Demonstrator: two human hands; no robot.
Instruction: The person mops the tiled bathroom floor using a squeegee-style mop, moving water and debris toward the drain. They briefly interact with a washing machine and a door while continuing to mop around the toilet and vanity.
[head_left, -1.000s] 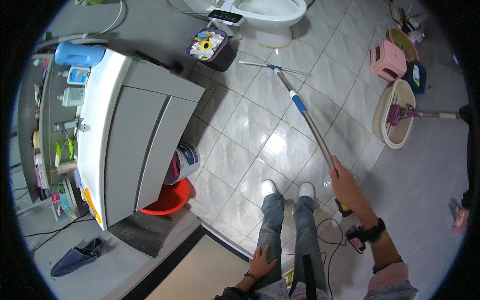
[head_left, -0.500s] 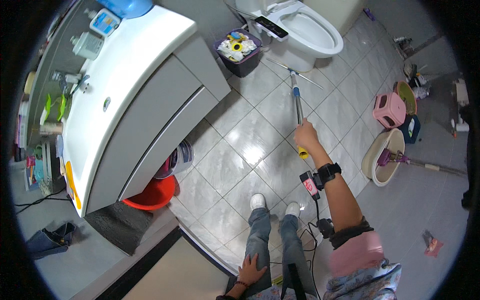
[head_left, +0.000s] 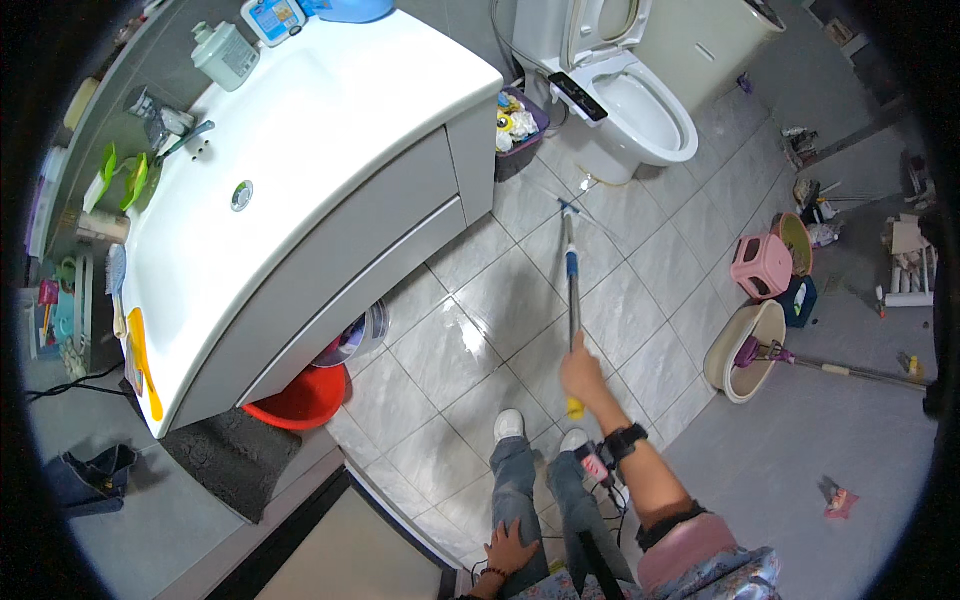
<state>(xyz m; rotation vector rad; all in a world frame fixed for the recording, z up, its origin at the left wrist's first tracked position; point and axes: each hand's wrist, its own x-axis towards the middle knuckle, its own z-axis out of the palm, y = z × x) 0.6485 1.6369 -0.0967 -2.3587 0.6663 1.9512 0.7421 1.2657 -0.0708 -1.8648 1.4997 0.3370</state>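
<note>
A long-handled squeegee (head_left: 573, 297) lies across the middle of the tiled floor (head_left: 480, 375) as seen from above, its pole running from the right hand toward the far edge. Its blade, joined to the pole by a blue piece (head_left: 568, 208), is blurred and appears to be down on the tiles, just in front of the toilet (head_left: 606, 160). The right hand (head_left: 583, 375) has its fingers wrapped around the pole close to the yellow end (head_left: 575, 408). The left hand (head_left: 510, 549) holds no tool; its fingers are spread over the trouser leg (head_left: 517, 490).

Work with the squeegee looks to be under way rather than finished: it is gripped, with the head out on the floor. Shiny patches show on the tiles between the cabinet (head_left: 370, 225) and the white shoes (head_left: 509, 425), though whether they are water or reflected light I cannot tell, nor which parts have been covered.

Along the floor's right edge stand a cream tub (head_left: 714, 358) with a purple mop (head_left: 747, 351) in it and, farther off, a pink stool (head_left: 761, 266). At the left edge a red basin (head_left: 295, 405) and a bucket (head_left: 376, 325) sit partly under the cabinet; a waste bin (head_left: 518, 162) stands between cabinet and toilet.
</note>
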